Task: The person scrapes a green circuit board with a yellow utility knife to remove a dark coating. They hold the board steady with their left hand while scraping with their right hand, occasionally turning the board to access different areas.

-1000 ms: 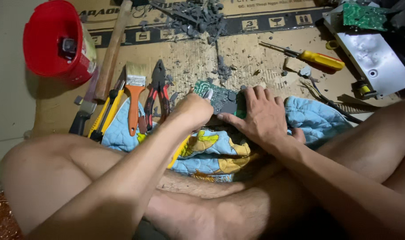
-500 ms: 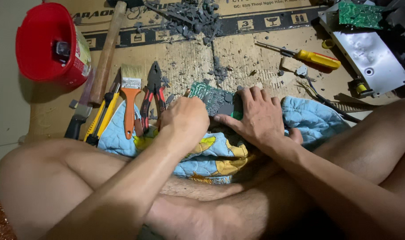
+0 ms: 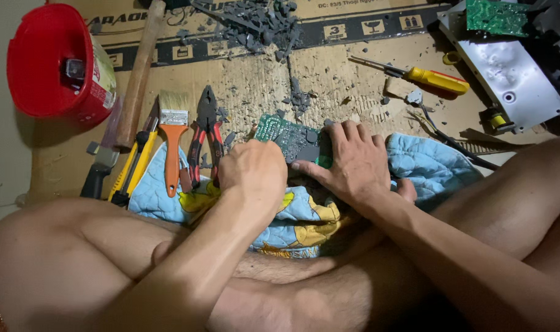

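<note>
A green circuit board (image 3: pixel 285 134) with dark parts lies on a blue patterned cloth (image 3: pixel 427 166) in front of my crossed legs. My right hand (image 3: pixel 348 163) lies spread over the board's right half and presses it down, the fingers pointing left and away. My left hand (image 3: pixel 253 173) is curled into a fist at the board's near left corner and touches it. Whatever the fist holds is hidden under the knuckles.
Left of the hands lie red-handled pliers (image 3: pixel 206 138), an orange-handled brush (image 3: pixel 173 140), a yellow utility knife (image 3: pixel 132 166) and a wooden-handled hammer (image 3: pixel 135 80). A red bucket (image 3: pixel 49 61) stands far left. Also here: grey debris (image 3: pixel 258 21), yellow screwdriver (image 3: pixel 427 77), metal chassis (image 3: pixel 507 67).
My left fist has slid a little toward me along the board's corner. The right hand stays pressed on the board. The view has shifted slightly.
</note>
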